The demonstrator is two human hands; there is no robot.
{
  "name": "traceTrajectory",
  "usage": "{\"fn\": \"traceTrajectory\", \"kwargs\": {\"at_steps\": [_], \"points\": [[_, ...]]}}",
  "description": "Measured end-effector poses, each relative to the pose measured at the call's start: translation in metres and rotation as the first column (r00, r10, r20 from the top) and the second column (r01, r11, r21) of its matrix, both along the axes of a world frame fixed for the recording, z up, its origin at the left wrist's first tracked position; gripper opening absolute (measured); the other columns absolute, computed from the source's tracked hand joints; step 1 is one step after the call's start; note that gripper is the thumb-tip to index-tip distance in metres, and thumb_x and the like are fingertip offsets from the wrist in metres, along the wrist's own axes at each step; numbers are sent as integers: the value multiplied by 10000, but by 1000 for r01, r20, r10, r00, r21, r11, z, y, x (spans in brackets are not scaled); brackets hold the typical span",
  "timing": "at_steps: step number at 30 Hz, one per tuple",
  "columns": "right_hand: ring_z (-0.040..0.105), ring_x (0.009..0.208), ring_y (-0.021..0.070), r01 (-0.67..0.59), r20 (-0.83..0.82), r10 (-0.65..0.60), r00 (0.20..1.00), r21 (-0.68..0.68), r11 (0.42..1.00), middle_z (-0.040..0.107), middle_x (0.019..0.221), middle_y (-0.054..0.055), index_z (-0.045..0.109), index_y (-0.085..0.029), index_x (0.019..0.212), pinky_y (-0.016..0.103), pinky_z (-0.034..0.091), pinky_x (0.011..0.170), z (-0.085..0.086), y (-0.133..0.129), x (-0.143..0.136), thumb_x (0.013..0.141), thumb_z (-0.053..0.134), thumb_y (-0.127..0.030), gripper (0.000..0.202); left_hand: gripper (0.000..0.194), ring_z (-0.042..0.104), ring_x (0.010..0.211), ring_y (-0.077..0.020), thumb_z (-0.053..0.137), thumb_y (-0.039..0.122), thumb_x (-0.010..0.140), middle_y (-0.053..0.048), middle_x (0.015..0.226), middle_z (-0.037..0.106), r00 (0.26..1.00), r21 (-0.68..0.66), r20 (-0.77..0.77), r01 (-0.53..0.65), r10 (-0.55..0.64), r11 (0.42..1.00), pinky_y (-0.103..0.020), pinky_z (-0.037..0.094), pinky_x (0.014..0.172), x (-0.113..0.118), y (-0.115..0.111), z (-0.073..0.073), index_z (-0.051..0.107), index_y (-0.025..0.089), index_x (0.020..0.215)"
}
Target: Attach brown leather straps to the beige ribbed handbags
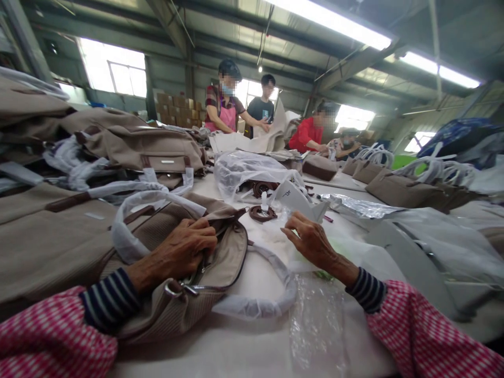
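A taupe handbag (177, 310) with an open zipper lies on the white table (252, 352), its handles wrapped in white film. My left hand (183, 247) is at the bag's opening with fingers curled on its edge; the fingertips are partly hidden in the fabric. My right hand (311, 241) hovers over the table right of the bag, thumb and fingers apart, holding nothing. Just beyond it lies a coiled brown strap (262, 212) with a white tie. Below my right hand is a clear plastic sleeve (317, 325).
More taupe bags (137, 139) are piled at the left. A clear plastic bag (252, 168) with brown straps sits mid-table. Grey boards (413, 262) and plastic lie at the right. Several people work across the table, near further bags (409, 189).
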State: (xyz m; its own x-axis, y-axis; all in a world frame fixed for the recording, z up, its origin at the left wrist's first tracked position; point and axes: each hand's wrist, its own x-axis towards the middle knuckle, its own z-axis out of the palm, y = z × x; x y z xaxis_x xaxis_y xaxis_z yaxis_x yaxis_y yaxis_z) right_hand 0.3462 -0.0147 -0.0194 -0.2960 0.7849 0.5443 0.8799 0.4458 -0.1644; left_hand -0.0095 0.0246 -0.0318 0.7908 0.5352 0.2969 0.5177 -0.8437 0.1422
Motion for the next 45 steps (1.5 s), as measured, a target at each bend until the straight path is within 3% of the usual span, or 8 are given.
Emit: {"fn": "traceTrajectory", "kwargs": {"at_steps": [10,14,17,26,34,39,42,45], "points": [[573,740,136,-204,-142,156,977,-443,873,658,853,10,637,-181,866,269,399,698,1,-103,-25,1004,645,-261,160,242,529,981,-229,538,-22,719,12,853,669,1000,-3,5,12,-12,1000,-387,261,813,-2,2,-3,616,205,750],[600,687,136,-215,-321,19,947,-589,779,663,761,1,692,-176,850,248,427,633,15,-94,-16,972,685,-405,260,257,530,990,-227,540,-19,697,15,863,671,1000,9,9,11,-11,1000,-387,263,825,-3,3,-5,629,214,759],[585,565,118,-155,-402,-107,909,-567,809,662,705,1,672,-166,811,240,417,551,32,-66,-11,969,645,-454,329,271,537,1002,-225,532,-23,692,15,870,674,1000,9,10,3,-3,1000,-386,264,827,-2,3,-5,638,216,763],[570,584,142,240,88,-228,970,-506,828,663,581,42,590,-170,533,280,362,603,11,1,-18,902,673,-263,389,267,537,1053,-232,546,-7,706,12,927,677,998,-54,-67,-20,17,998,-390,263,820,-2,-2,2,654,216,808],[427,459,82,-198,-468,-238,851,-707,679,611,568,-7,642,-155,682,226,297,459,25,-34,3,846,723,-385,293,277,509,1046,-227,614,-6,733,25,959,670,994,-144,-107,-20,4,989,-362,263,811,0,-11,14,697,236,841],[555,635,82,-389,-672,-155,724,-584,713,728,915,68,718,-144,835,187,399,520,58,-75,22,864,773,-436,299,211,484,1025,-224,613,62,837,32,989,685,989,-134,-142,8,-27,991,-354,255,827,-6,-3,6,705,242,895],[513,509,70,-399,-722,-236,650,-589,703,734,868,49,655,-176,955,185,309,421,62,-101,37,887,750,-472,319,167,474,985,-215,612,113,860,39,973,680,990,-92,-134,40,-53,995,-342,247,813,-10,7,-2,706,246,895],[472,446,76,-159,-524,-297,798,-659,735,683,735,-4,613,-191,917,209,305,425,51,-121,51,912,689,-414,235,187,477,963,-202,571,117,871,52,961,679,985,-68,-141,88,-97,994,-324,247,803,-11,11,-4,701,249,895]]}}
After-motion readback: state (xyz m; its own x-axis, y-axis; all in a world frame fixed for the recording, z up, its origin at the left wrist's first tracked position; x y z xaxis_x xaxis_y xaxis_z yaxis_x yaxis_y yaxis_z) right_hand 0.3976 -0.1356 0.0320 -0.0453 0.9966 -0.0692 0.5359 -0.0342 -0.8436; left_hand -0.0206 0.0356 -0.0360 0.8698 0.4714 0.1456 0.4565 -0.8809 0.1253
